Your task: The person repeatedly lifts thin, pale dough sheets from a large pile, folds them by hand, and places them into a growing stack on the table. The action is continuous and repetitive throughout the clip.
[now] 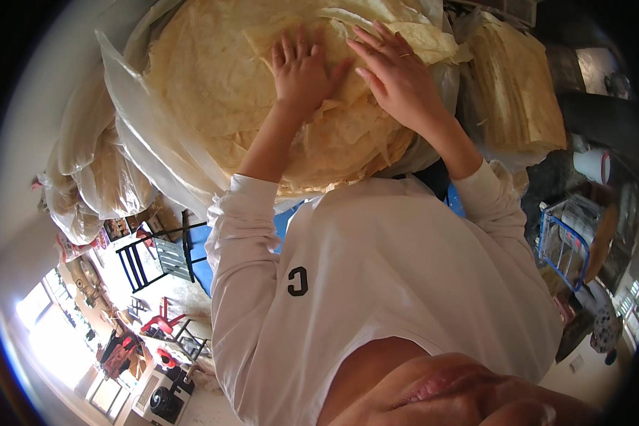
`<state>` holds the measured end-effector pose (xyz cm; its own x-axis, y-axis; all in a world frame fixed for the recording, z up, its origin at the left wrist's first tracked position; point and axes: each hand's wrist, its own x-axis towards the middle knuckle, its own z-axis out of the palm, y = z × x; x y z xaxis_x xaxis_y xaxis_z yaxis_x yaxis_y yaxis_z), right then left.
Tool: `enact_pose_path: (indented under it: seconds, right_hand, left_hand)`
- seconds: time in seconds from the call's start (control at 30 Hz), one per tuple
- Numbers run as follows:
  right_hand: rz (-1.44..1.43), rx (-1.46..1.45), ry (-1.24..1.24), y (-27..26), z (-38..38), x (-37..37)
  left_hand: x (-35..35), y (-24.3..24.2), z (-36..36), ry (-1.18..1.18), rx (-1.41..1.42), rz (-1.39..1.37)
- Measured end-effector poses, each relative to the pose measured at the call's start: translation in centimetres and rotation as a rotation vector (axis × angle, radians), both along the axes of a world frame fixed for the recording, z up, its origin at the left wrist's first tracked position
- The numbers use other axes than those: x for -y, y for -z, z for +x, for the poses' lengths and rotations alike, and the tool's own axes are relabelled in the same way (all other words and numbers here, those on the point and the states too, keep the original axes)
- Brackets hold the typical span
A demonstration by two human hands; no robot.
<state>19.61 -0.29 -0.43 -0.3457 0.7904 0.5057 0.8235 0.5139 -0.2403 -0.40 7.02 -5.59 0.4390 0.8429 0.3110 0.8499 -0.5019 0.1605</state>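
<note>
A large stack of thin, round, yellowish sheets lies before me, with ragged, layered edges towards my body. Clear plastic sheeting wraps loosely round its sides. My left hand rests flat on the top sheets, fingers spread, holding nothing that I can see. Just to the right of it, my right hand is over the stack with its fingers apart, beside a folded, wrinkled edge of a sheet. Whether the right fingertips touch the sheet, I cannot tell.
Right of the stack stands another plastic-wrapped yellowish bundle. Filled clear plastic bags are at the left. Behind me are a dark metal-framed chair, a red stool and a blue-edged wire rack.
</note>
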Motion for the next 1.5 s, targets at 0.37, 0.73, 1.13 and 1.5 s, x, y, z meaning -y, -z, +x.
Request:
enact_pose_path:
  seconds: [0.37, 0.73, 1.13, 1.5]
  right_hand:
    - [-0.318, 0.024, -0.076, 2.5, 0.4, 0.3]
    - [-1.022, -1.762, 0.090, 3.1, -1.1, -0.4]
    - [-1.121, -2.291, -0.028, 3.5, 0.4, -0.3]
    - [-1.267, -1.903, -0.236, -2.0, -2.8, 2.2]
  left_hand:
    - [5.4, -5.1, -3.0, -0.197, 1.446, -0.732]
    - [-0.7, -6.8, 2.3, 0.232, 0.608, -0.341]
    - [1.9, -3.6, 3.7, -0.276, 1.547, -1.022]
    - [2.4, -8.0, -2.4, -0.138, 1.989, -1.047]
